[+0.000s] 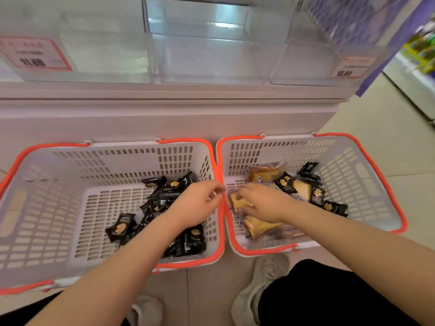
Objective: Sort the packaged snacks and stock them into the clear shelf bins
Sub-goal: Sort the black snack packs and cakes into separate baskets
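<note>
Yellow cake in clear wrap [239, 202] sits pinched in the curled fingers of our right hand [261, 203], low in the right basket [376, 184]; our left hand [200, 203] hovers loosely curled, holding nothing, above black packets [122, 227] in the left basket [47, 196], clear shelf bins [207, 57] above

Black snack packets [162, 203] heaped in left basket [47, 208] — clear-wrapped cakes [261, 227] in right basket [376, 184].
</note>
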`<state>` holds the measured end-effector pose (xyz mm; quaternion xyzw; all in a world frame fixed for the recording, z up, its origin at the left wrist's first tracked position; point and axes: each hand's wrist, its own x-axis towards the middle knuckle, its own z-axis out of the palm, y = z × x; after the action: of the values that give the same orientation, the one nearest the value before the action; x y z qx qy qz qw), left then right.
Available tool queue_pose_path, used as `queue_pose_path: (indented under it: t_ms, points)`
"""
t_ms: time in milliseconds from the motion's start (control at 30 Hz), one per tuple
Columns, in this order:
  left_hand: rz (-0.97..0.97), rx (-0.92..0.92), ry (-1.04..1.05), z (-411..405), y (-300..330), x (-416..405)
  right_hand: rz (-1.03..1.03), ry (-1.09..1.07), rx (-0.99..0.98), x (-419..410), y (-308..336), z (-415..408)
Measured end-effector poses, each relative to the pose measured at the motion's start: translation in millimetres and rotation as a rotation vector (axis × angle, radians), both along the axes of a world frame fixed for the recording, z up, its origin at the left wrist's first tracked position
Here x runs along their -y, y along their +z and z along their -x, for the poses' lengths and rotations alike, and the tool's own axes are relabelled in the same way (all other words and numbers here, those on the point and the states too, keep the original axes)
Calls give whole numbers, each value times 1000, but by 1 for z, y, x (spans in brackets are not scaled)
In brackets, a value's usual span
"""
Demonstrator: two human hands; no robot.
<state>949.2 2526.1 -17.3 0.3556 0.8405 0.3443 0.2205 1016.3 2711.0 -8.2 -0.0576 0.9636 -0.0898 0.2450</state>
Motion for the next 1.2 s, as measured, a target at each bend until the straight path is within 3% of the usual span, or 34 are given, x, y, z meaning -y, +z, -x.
queue_pose_path:
  t_ms: [133, 367, 500, 733, 900, 1000, 1200]
  points:
    - [22, -51, -186, -5, -1, -66, -27, -118, 76, -68, -5, -17]
    - [304, -127, -491, -14, -61, -179, 4, -749, 163, -176, -88, -67]
    - [411, -137, -575, -8, -105, -243, -48, -922, 254, -220, -141, -81]
    - [476, -124, -485, 15, -178, -327, -50, -1079, 181, -280, -198, -51]
    - [557, -27, -354, 16, -204, -348, -30, -1297, 166, -282, -220, -40]
    - [621, -54, -338, 13, -214, -355, -5, -1283, 157, -276, -222, -45]
    - [678, 15, -169, 6, -223, -370, 28, -1306, -147, -289, -201, -38]
